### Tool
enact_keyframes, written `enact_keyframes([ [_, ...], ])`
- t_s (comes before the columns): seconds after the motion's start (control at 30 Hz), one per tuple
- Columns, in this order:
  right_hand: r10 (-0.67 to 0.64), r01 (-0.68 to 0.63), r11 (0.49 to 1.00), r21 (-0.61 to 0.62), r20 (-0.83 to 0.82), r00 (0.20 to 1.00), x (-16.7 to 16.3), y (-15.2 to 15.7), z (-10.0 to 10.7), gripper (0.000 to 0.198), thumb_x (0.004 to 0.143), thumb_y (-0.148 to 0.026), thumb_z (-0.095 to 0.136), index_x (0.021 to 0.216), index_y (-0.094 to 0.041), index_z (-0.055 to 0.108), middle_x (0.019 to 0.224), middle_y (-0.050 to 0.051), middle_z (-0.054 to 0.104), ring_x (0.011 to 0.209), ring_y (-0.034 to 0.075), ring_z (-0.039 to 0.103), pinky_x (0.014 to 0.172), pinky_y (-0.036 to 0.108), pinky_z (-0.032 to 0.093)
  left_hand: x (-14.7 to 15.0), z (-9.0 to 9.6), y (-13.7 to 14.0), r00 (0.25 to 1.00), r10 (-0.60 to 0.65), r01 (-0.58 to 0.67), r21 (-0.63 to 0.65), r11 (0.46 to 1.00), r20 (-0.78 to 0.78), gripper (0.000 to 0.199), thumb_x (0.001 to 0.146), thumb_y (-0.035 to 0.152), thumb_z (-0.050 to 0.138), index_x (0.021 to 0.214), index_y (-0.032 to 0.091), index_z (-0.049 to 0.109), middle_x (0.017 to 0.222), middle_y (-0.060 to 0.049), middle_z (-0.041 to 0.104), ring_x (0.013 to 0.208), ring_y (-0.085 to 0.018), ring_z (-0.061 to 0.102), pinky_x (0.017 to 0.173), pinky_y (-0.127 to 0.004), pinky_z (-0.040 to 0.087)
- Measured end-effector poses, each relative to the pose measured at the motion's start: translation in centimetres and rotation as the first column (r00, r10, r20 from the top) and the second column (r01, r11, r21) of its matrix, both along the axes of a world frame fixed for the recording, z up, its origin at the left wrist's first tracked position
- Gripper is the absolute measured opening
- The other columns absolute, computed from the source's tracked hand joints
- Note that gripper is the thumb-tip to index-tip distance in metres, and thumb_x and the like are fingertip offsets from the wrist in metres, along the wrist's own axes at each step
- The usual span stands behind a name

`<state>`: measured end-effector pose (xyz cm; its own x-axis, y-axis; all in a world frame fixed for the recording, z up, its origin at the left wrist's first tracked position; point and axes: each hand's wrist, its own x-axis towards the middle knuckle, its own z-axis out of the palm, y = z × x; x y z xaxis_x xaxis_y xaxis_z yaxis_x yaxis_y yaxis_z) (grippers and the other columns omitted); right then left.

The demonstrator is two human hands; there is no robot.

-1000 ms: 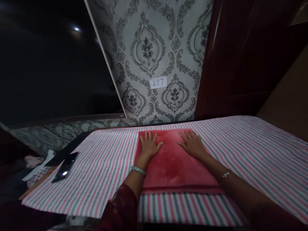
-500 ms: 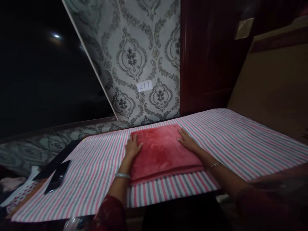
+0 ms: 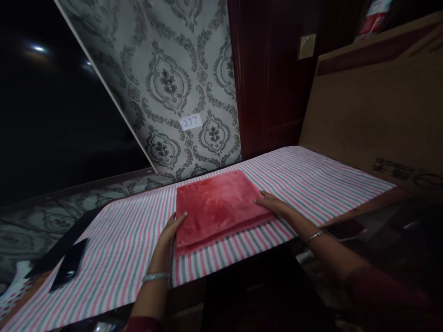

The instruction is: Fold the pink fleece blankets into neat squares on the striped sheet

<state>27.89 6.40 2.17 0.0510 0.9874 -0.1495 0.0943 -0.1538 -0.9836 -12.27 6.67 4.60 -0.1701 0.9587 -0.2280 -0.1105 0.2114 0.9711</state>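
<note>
A folded pinkish-red plush cloth (image 3: 218,203) lies on a striped tablecloth (image 3: 128,249), its layered edge facing me. At its left edge, my left hand (image 3: 174,224) grips it with the thumb on top; the other fingers are mostly hidden along the side. On the opposite edge, my right hand (image 3: 272,203) holds the cloth the same way, thumb resting on the plush surface and fingers partly out of sight beyond the edge.
To the left on the tablecloth lies a black phone (image 3: 70,265). A large dark screen (image 3: 69,101) stands behind. At the right is a cardboard box (image 3: 367,110). A paper label (image 3: 191,121) marked 277 is on the patterned wall.
Both hands have gone from lying flat on top of the cloth to gripping its left and right edges. The view has shifted to the right.
</note>
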Motion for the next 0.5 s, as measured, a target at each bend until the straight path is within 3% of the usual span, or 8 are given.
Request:
enact_keyframes([
  [0.1, -0.038, 0.040, 0.998, 0.038, -0.060, 0.997, 0.1, 1.7, 2.1, 0.068, 0.067, -0.026, 0.074, 0.133, -0.020, 0.058, 0.089, 0.002, 0.073, 0.076, 0.021, 0.068, 0.071, 0.032, 0.056, 1.7, 1.6, -0.9, 0.992, -0.069, 0.065, 0.038, 0.997, 0.105, 0.053, 0.073, 0.026, 0.084, 0.120, 0.013, 0.064, 0.100, -0.014, 0.078, 0.087, -0.027, 0.076, 0.079, -0.038, 0.063],
  [0.2, -0.120, 0.124, 0.985, 0.124, -0.038, 0.992, 2.5, 4.0, 4.6, 0.073, 0.065, -0.026, 0.076, 0.136, -0.021, 0.057, 0.088, 0.000, 0.071, 0.073, 0.017, 0.063, 0.070, 0.027, 0.053, 4.5, 2.8, -2.5, 0.985, 0.003, -0.026, 0.128, 0.991, 0.174, 0.060, 0.073, 0.023, 0.083, 0.128, 0.017, 0.060, 0.106, -0.012, 0.077, 0.090, -0.026, 0.076, 0.081, -0.037, 0.063],
  [0.27, -0.206, 0.209, 0.965, 0.156, -0.037, 0.978, 4.8, 5.0, 5.5, 0.068, 0.066, -0.028, 0.078, 0.131, -0.021, 0.061, 0.088, 0.000, 0.070, 0.074, 0.016, 0.062, 0.068, 0.026, 0.051, 7.1, 2.5, -4.4, 0.972, -0.004, -0.040, 0.180, 0.983, 0.235, 0.070, 0.073, 0.029, 0.084, 0.136, 0.021, 0.055, 0.117, -0.012, 0.075, 0.098, -0.027, 0.074, 0.084, -0.037, 0.062],
  [0.4, -0.318, 0.320, 0.947, 0.040, -0.055, 0.947, 8.3, 3.7, 3.8, 0.043, 0.064, -0.027, 0.079, 0.105, -0.017, 0.068, 0.074, 0.002, 0.067, 0.065, 0.016, 0.058, 0.058, 0.026, 0.049, 11.2, -0.5, -9.7, 0.953, -0.144, 0.100, 0.171, 0.980, 0.267, 0.099, 0.068, 0.040, 0.089, 0.152, 0.033, 0.037, 0.141, -0.009, 0.063, 0.111, -0.026, 0.070, 0.084, -0.031, 0.061],
  [0.43, -0.329, 0.331, 0.944, 0.018, -0.060, 0.942, 8.8, 2.9, 2.9, 0.035, 0.065, -0.027, 0.078, 0.097, -0.018, 0.067, 0.071, 0.002, 0.065, 0.063, 0.016, 0.058, 0.057, 0.026, 0.049, 11.5, -1.2, -10.8, 0.959, -0.168, 0.136, 0.149, 0.979, 0.227, 0.107, 0.067, 0.041, 0.089, 0.155, 0.035, 0.030, 0.139, -0.009, 0.064, 0.104, -0.024, 0.073, 0.076, -0.029, 0.061],
  [0.5, -0.352, 0.353, 0.936, 0.005, -0.076, 0.933, 9.4, 1.2, 1.1, 0.023, 0.070, -0.033, 0.075, 0.086, -0.021, 0.063, 0.067, 0.002, 0.063, 0.061, 0.017, 0.057, 0.057, 0.027, 0.051, 10.6, -1.8, -11.9, 0.975, -0.207, 0.202, 0.072, 0.977, 0.081, 0.117, 0.067, 0.048, 0.088, 0.160, 0.033, 0.018, 0.115, -0.009, 0.075, 0.074, -0.020, 0.074, 0.057, -0.027, 0.057],
])
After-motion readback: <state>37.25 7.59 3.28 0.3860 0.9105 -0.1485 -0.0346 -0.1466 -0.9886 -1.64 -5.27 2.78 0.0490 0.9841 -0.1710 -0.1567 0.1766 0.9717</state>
